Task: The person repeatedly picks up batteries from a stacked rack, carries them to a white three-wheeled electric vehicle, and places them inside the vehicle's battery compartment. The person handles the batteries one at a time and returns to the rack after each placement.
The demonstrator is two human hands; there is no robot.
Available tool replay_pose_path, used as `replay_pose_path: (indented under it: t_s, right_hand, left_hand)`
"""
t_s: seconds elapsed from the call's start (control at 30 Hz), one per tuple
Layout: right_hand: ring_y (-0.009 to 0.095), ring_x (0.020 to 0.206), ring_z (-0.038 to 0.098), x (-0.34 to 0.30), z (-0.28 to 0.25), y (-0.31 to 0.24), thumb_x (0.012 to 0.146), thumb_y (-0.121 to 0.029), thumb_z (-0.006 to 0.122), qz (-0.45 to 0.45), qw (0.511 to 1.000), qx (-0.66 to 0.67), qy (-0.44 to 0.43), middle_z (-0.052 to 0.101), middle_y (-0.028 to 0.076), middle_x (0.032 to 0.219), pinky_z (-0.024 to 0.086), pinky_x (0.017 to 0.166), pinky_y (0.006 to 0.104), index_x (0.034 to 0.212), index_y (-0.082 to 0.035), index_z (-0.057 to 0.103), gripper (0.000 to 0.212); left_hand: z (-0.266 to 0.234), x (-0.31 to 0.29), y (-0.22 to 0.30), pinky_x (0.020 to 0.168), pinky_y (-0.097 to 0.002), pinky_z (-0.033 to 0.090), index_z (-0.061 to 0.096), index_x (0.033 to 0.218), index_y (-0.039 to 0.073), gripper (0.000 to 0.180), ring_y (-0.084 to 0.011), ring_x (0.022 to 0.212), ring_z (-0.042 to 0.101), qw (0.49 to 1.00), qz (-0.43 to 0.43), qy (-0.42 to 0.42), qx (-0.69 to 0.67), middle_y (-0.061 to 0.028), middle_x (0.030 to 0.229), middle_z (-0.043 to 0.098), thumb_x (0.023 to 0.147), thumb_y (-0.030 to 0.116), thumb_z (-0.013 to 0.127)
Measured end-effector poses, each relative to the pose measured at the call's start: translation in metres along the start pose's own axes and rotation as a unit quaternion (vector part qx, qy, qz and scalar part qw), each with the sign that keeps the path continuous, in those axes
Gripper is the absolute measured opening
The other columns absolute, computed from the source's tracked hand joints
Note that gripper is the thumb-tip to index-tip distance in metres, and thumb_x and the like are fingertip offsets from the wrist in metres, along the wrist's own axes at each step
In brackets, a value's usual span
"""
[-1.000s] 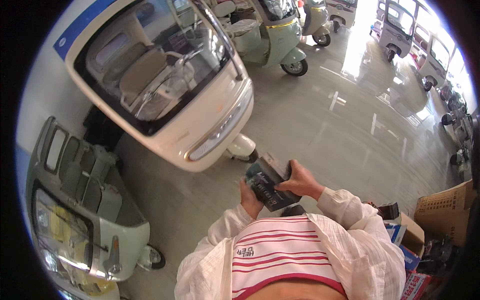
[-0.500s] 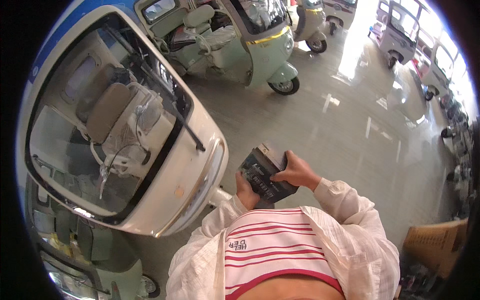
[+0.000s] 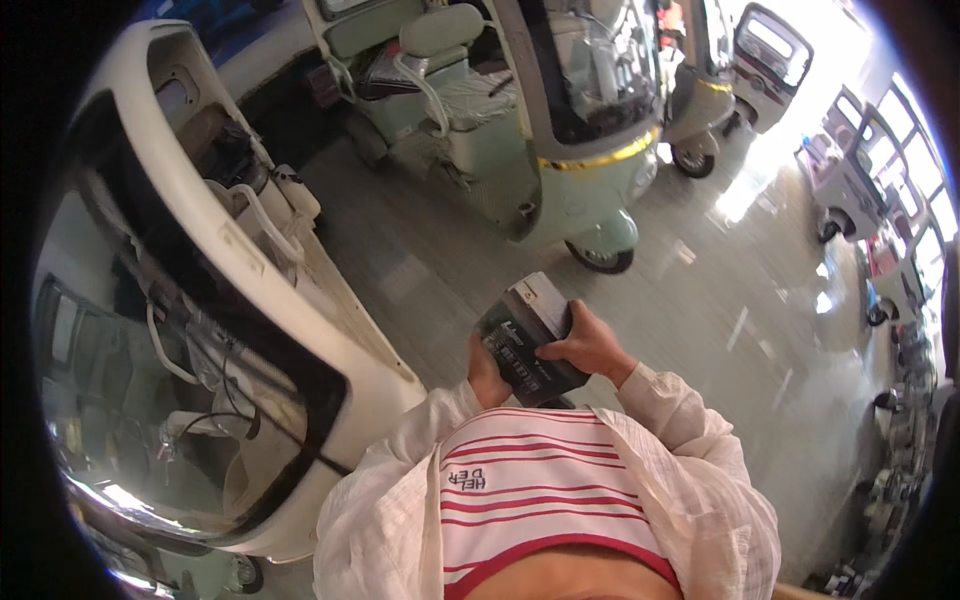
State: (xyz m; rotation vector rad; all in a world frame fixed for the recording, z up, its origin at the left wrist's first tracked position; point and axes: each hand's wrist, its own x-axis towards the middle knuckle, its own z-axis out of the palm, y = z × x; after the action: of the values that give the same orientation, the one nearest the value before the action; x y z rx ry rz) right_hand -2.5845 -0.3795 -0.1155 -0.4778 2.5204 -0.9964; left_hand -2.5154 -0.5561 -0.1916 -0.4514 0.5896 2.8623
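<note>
1. Dark grey plastic with a paler top: that is the block-shaped battery (image 3: 528, 340) I see carried in front of the chest, above the striped shirt (image 3: 545, 500).
2. I see the right hand (image 3: 592, 347) laid over the battery's right side, fingers curled onto its dark face and closed firmly on it.
3. I see the left hand (image 3: 487, 378) under the battery's lower left corner; only a part of it shows, and it presses against the case from below. I cannot tell how its fingers lie, as the battery hides them.
4. Both forearms come up from the lower edge in white loosely woven sleeves (image 3: 690, 440).
5. To my left, very near, stands a white enclosed three-wheeler (image 3: 300, 300) with a dark-framed windscreen; through the glass I make out pale seats and loose cables.
6. Ahead, beyond the battery, a pale green three-wheeler (image 3: 560, 150) faces me, with a yellow trim band and a small front wheel (image 3: 600, 255) on the floor.
7. I see the glossy grey tiled floor (image 3: 740, 330) throwing back bright light on the right.
8. Further small vehicles (image 3: 850, 180) stand in a row along the upper right rim, well apart from the hands.
</note>
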Motion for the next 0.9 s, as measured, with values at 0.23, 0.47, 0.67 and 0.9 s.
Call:
replay_pose_path:
  t_s: [0.23,0.47,0.67,0.9]
  right_hand:
    - [0.039,0.101,0.063,0.247,-0.014,-0.042,0.061,-0.052,0.085,-0.131,0.985,-0.054,-0.097,0.063,0.026,0.107,0.05,0.086,0.0403,0.116,0.008,0.047,0.089]
    - [0.041,0.11,0.061,0.46,0.057,-0.134,0.063,-0.053,0.083,-0.237,0.933,-0.124,-0.239,0.06,0.03,0.118,0.049,0.091,0.0414,0.125,0.013,0.045,0.099]
    - [0.042,0.109,0.061,0.625,0.117,-0.225,0.062,-0.05,0.083,-0.264,0.917,-0.105,-0.281,0.06,0.032,0.118,0.048,0.092,0.042,0.125,0.014,0.045,0.097]
    - [0.042,0.107,0.062,0.817,0.148,-0.327,0.062,-0.051,0.081,-0.28,0.909,-0.089,-0.296,0.062,0.031,0.115,0.049,0.092,0.0425,0.125,0.013,0.046,0.097]
  left_hand:
    - [-0.005,0.134,0.126,0.106,-0.0478,0.043,0.046,0.139,0.009,0.063,-0.0319,0.123,0.055,0.991,0.109,0.05,-0.053,-0.0149,0.136,0.054,0.099,0.053,0.027]
    - [-0.101,0.209,0.248,0.103,-0.0442,0.043,0.046,0.137,0.007,0.057,-0.0297,0.122,0.054,0.745,0.413,0.185,0.49,-0.0136,0.135,0.053,0.088,0.035,0.058]
    - [-0.144,0.282,0.404,0.096,-0.0414,0.047,0.048,0.13,0.001,0.062,-0.0291,0.11,0.061,0.538,0.501,0.382,0.56,-0.0171,0.124,0.057,0.076,0.01,0.077]
    - [-0.153,0.361,0.609,0.098,-0.0475,0.048,0.049,0.13,0.004,0.055,-0.0316,0.112,0.061,0.944,0.202,0.105,-0.239,-0.0138,0.125,0.058,0.082,0.022,0.068]
